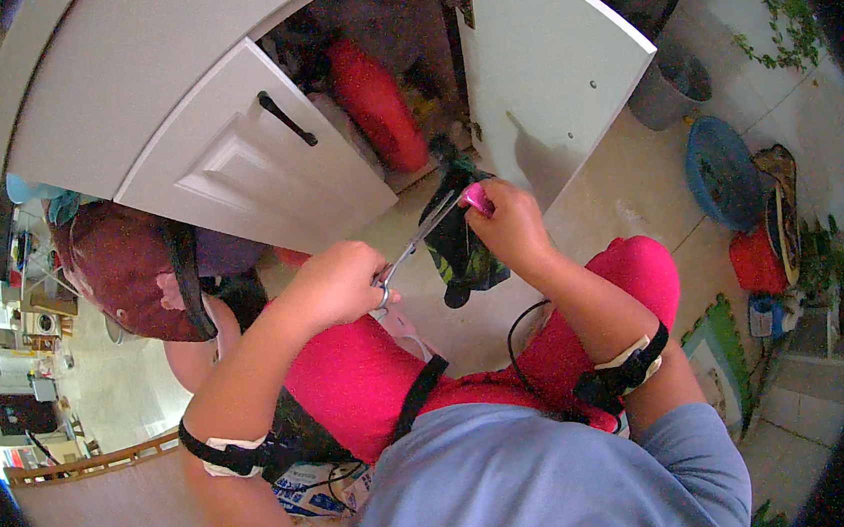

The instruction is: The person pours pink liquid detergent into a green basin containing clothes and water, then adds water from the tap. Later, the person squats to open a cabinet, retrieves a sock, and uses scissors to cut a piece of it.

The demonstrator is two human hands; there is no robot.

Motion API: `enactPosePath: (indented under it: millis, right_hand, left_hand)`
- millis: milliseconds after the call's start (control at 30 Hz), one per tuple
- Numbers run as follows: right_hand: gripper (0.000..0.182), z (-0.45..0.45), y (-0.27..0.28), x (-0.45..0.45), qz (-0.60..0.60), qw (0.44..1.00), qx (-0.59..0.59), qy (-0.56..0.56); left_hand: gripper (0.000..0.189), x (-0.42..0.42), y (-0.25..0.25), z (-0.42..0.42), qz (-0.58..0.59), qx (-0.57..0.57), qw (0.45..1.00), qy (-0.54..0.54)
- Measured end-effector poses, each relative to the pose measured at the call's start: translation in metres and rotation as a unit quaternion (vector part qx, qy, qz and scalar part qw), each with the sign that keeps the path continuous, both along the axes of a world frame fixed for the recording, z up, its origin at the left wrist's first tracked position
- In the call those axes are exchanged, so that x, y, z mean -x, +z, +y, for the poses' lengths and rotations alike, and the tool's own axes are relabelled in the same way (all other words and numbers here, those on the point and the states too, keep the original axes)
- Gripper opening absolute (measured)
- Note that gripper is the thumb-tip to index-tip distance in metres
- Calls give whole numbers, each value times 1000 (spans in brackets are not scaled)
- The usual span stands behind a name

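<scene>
My left hand (341, 282) is closed around the handle loops of metal scissors (423, 232), whose blades point up and to the right. The blade tips reach close to a shiny pink item (476, 198); whether they touch it I cannot tell. My right hand (505, 222) pinches that pink item between thumb and fingers. Below the blades, on the floor, lies a dark item with a camouflage pattern (456, 260). Behind it, a red item (378, 109) leans out of the cabinet.
A white cabinet door (548, 72) stands open at the right, beside another door (254, 150) with a black handle. A maroon bag (125, 270) is at the left. A blue basin (721, 173) and a grey bucket (670, 87) stand at the right.
</scene>
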State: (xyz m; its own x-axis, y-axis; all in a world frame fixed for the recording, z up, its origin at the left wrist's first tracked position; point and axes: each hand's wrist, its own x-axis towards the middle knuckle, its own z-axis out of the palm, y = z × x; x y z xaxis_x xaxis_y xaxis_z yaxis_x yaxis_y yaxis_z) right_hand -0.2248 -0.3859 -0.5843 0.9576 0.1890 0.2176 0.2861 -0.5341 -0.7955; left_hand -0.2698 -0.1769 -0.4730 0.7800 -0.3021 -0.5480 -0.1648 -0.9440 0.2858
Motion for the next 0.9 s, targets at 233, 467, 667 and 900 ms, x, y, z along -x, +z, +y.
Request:
enactPosePath:
  millis: [233, 467, 667, 900]
  right_hand:
    - [16, -2, 1, -4, -47, 998, 20, -35]
    - [18, -3, 7, -4, -4, 998, 67, -3]
    - [18, 0, 7, 1, -50, 997, 58, -17]
    - [18, 2, 8, 3, -65, 996, 67, -16]
  left_hand:
    - [31, -6, -6, 1, 2, -1, 999, -49]
    - [33, -10, -8, -7, 7, 10, 999, -34]
    - [29, -20, -4, -16, 63, -1, 997, -54]
    - [29, -24, -11, -16, 64, -4, 995, -80]
